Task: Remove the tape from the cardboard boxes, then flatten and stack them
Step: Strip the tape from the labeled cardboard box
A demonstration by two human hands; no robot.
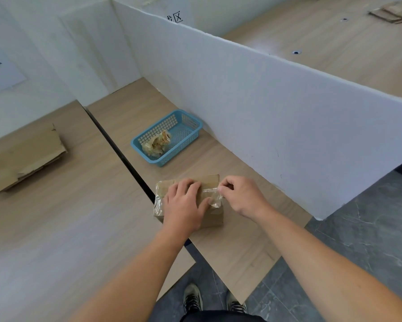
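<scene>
**Wooden desk, one taped box, lid half hidden**

Pale wood desk (230,252) runs along a white partition (241,101). Near its front edge sits a cardboard box (215,216). The left hand (183,205) lies flat on it with fingers extended, covering most of the lid. The right hand (241,196) pinches clear tape (212,197) at the box's right top edge. A blue basket (148,159) behind holds a crumpled wad (157,144) that is hard to make out.

Left hand (183,205) presses box (212,217); right hand (239,194) pinches tape (215,197) (clear, partly lifted).

A partitioned workroom: laminate tables (56,228) split by white boards (265,101), marked zone signs (175,17) (partly cut off), grey tiled floor (369,217).
</scene>
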